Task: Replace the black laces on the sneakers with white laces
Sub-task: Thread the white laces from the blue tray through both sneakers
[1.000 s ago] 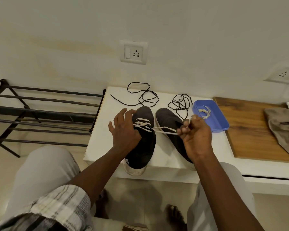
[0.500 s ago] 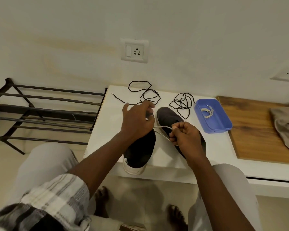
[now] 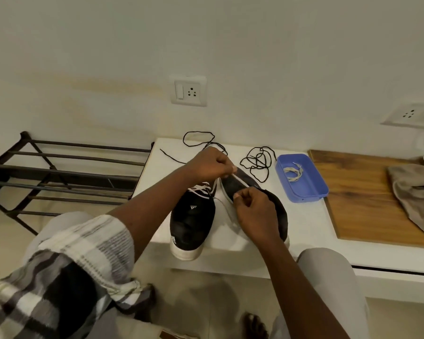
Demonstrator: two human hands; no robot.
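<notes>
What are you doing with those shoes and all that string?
A person is lacing a sneaker with a white lace. The left hand and the right hand each pinch a part of that lace, which is pulled tight between them above the shoes. The other sneaker stands beside it. Two black laces lie loose on the white table behind, and another white lace sits in the blue tray.

The right hand [image 3: 253,214] hides much of the right sneaker [image 3: 282,216]; the cloth [image 3: 416,192] runs off frame.
</notes>
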